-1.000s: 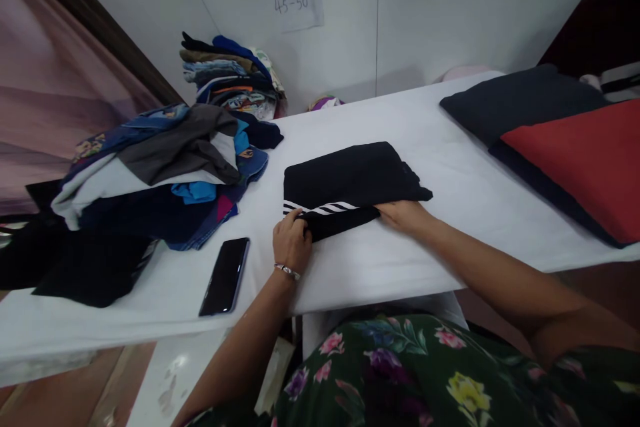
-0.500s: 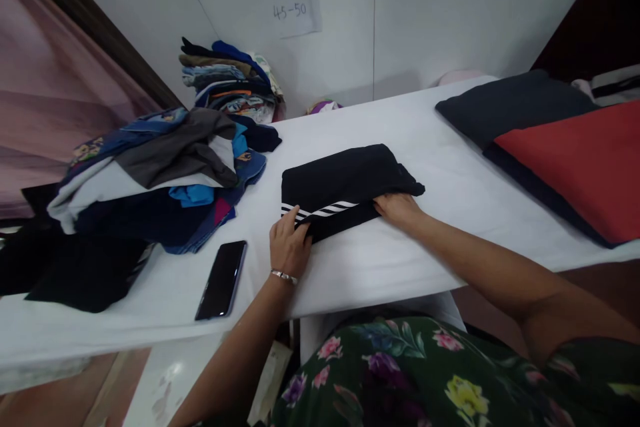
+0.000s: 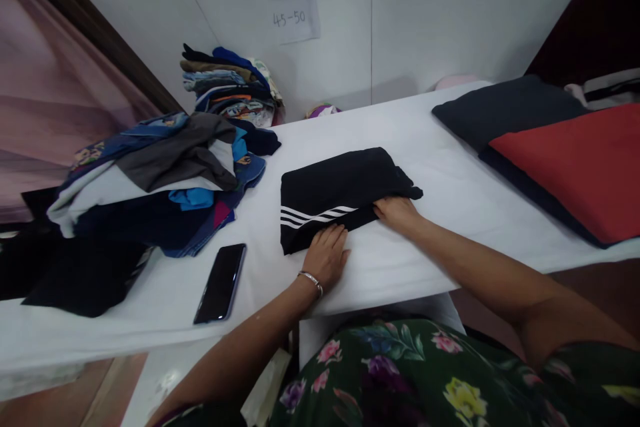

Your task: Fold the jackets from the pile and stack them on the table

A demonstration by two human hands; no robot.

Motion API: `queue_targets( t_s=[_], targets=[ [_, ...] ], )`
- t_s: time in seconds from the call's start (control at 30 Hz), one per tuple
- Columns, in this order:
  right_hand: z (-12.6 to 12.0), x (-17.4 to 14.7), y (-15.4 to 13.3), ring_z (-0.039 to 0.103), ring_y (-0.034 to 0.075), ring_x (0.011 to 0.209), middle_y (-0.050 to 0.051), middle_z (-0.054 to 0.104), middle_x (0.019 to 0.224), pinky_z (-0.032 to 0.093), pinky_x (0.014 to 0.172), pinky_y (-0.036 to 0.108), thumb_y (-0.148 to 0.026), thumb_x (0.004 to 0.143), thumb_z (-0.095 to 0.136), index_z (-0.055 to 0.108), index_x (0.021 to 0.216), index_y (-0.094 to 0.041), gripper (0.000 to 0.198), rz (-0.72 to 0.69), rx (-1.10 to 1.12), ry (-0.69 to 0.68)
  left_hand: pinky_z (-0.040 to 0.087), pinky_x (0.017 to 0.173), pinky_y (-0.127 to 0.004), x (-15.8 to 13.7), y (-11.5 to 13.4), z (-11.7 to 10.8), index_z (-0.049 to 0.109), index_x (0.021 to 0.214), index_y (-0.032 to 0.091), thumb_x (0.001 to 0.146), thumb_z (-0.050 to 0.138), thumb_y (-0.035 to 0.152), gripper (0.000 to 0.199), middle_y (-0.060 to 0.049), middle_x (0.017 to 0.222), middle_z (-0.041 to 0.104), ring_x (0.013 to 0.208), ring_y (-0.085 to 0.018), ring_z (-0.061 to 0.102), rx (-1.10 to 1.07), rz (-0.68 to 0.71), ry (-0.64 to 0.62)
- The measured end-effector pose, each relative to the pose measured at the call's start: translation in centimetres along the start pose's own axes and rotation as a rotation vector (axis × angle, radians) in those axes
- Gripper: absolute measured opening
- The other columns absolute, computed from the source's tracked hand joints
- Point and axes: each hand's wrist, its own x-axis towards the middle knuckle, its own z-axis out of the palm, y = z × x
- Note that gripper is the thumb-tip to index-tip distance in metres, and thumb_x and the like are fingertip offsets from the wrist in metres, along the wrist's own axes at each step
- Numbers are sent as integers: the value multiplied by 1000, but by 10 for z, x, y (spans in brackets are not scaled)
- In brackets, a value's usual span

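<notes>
A folded black garment (image 3: pixel 340 177) with white stripes lies on the white-covered table in front of me. My left hand (image 3: pixel 327 257) lies flat, palm down, at its near edge, with the fingertips on the black cloth; a silver bangle circles the wrist. On the right, my right hand (image 3: pixel 399 213) has its fingers curled at the garment's near edge, around the lower layer. The upper fold partly covers those fingertips.
A phone (image 3: pixel 220 283) rests left of the garment. Beyond it are a loose heap of clothes (image 3: pixel 175 153) and a neater folded stack (image 3: pixel 225 80). Red clothing (image 3: pixel 575 167) and dark grey clothing (image 3: pixel 515 107) lie on the right. Handwritten paper (image 3: pixel 293 17) hangs on the wall.
My left hand has let go of the garment's left corner and slid right along the near edge, now lying flat. My right hand has stayed about where it was.
</notes>
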Motion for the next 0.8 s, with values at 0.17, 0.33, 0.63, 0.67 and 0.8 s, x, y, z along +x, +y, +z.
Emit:
queue_targets(
  t_s=[0.17, 0.33, 0.63, 0.67, 0.8],
  targets=[
    [8, -6, 5, 50, 31, 119, 13, 57, 128, 38, 101, 45, -26, 90, 44, 50, 133, -20, 44, -73, 17, 106, 33, 106, -49, 1, -5, 2, 52, 129, 11, 90, 44, 34, 46, -15, 136, 52, 127, -29, 45, 25, -134, -40],
    [8, -19, 12, 43, 31, 126, 12, 51, 135, 35, 104, 47, -27, 91, 45, 53, 131, -21, 42, -170, 55, 176, 31, 107, -52, -1, -6, 5, 48, 133, 8, 90, 43, 44, 56, -18, 138, 48, 128, -32, 43, 33, -254, -97],
    [6, -74, -16, 45, 29, 125, 15, 53, 133, 35, 104, 52, -20, 92, 38, 53, 130, -16, 41, -357, 190, 144, 27, 107, -53, -8, -8, 12, 39, 140, 15, 89, 42, 53, 64, -17, 139, 48, 129, -31, 41, -14, -236, -101],
    [6, -77, -23, 42, 27, 129, 14, 49, 138, 33, 107, 51, -21, 92, 39, 50, 132, -16, 42, -440, 244, 122, 28, 107, -54, -8, -8, 13, 40, 140, 14, 89, 42, 53, 64, -17, 138, 49, 128, -31, 42, -12, -239, -101],
    [5, -64, -46, 36, 24, 134, 14, 41, 145, 32, 110, 44, -34, 91, 46, 43, 138, -14, 51, -535, 384, -29, 30, 105, -56, -6, -5, 12, 42, 138, 13, 89, 42, 53, 63, -17, 136, 51, 126, -32, 44, -7, -247, -109]
  ],
)
